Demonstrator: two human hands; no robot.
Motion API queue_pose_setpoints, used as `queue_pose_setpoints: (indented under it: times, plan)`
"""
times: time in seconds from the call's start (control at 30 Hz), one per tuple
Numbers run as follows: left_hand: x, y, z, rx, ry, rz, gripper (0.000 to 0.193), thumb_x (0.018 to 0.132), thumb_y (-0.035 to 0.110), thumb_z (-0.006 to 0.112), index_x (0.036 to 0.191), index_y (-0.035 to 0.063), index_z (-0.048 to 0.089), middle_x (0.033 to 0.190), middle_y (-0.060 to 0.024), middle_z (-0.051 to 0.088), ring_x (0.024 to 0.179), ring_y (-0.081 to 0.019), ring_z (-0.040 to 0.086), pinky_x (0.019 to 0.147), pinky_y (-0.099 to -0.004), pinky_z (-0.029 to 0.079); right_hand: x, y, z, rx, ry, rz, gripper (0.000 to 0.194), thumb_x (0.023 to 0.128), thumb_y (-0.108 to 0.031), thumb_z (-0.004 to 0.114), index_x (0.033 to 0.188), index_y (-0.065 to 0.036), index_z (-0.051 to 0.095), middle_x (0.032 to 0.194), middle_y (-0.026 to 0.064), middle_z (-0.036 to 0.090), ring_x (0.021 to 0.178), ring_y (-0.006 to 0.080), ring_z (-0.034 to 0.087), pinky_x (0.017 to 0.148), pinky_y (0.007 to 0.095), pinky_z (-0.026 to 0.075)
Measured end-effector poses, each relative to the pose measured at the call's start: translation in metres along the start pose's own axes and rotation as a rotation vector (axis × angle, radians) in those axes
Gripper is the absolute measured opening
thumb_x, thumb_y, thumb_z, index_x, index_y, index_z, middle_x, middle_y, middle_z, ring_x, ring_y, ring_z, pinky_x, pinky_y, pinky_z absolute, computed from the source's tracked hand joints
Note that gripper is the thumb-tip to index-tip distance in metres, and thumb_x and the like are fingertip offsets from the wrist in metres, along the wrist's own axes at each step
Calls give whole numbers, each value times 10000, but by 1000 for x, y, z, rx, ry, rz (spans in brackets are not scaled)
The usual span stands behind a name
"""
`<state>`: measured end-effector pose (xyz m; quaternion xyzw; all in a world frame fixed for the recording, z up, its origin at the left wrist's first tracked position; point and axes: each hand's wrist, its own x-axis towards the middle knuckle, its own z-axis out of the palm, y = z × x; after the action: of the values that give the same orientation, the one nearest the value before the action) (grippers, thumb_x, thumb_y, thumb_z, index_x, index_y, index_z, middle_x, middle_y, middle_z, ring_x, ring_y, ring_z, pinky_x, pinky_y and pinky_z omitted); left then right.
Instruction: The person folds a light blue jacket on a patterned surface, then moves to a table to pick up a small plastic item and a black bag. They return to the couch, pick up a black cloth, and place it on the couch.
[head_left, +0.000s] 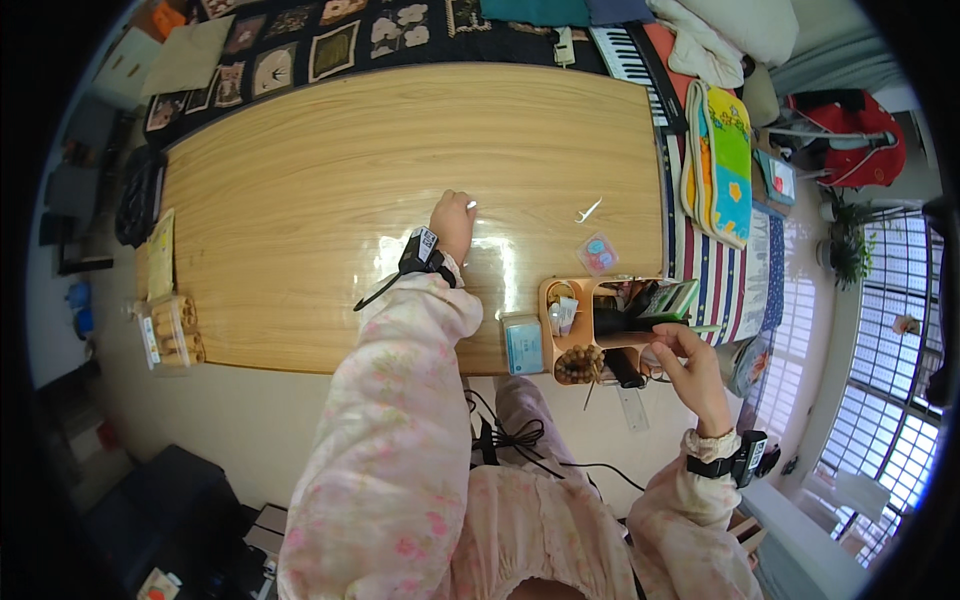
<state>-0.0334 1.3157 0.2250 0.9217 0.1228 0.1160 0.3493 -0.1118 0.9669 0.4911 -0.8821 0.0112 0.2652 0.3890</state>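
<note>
My left hand (454, 225) rests on the wooden table (337, 165) with its fingers curled; a small white thing shows at them, too small to name. At the right, my right hand (686, 364) is at the edge of an orange desk organizer (547, 330), thumb and forefinger close together by a dark flat item; whether they grip it is unclear. The organizer holds a green-framed calculator (671, 300), a white tube (568, 313), a bead bracelet (577, 365) and other items. A light blue box (523, 346) stands at its left. Beyond it lie a clear pink-and-blue case (598, 253) and a white floss pick (589, 210).
A clear container of tan rolls (172, 334) stands at the table's left corner, near a yellowish booklet (160, 255). Past the right edge are a folded colourful blanket (720, 165) and a keyboard instrument (637, 67). Black cables (517, 439) hang by my lap.
</note>
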Motion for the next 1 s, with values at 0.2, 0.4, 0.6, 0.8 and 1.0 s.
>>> queue_pose_setpoints:
  times: [0.2, 0.4, 0.6, 0.8, 1.0]
  plan:
    - [9, 8, 1, 14, -28, 59, 73, 804, 109, 611, 791, 38, 600, 829, -167, 576, 791, -368, 561, 693, -437, 463, 15, -9, 6, -34, 26, -38, 253, 885, -101, 620, 1105, 19, 589, 891, 53, 642, 782, 108, 584, 706, 235, 472]
    - [6, 67, 31, -283, -204, 222, 100, 805, 106, 619, 802, 19, 570, 802, -169, 582, 735, -339, 569, 653, -405, 467, 25, -16, 7, 62, 10, -95, 272, 889, -94, 617, 1125, 32, 572, 892, 87, 636, 681, 106, 566, 580, 235, 464]
    - [7, 98, 61, -258, -404, 174, 94, 793, 78, 609, 781, 13, 542, 749, -156, 592, 700, -325, 575, 642, -384, 468, 22, -9, 0, 155, -3, -41, 270, 897, -82, 605, 1134, 40, 563, 886, 98, 627, 629, 97, 557, 535, 231, 468]
    - [12, 111, 90, -373, -328, 247, 176, 810, 59, 578, 974, 14, 625, 860, -174, 595, 766, -329, 577, 681, -382, 471, 16, 7, -8, 147, 18, -33, 267, 890, -72, 609, 1129, 40, 571, 934, 122, 623, 797, 151, 615, 639, 259, 525]
    - [14, 110, 94, -197, -609, 362, 199, 826, 61, 577, 1006, 27, 655, 916, -171, 606, 810, -322, 584, 727, -367, 478, 11, 19, -14, 142, 45, -42, 268, 882, -73, 621, 1124, 33, 577, 953, 122, 623, 863, 166, 628, 684, 269, 534]
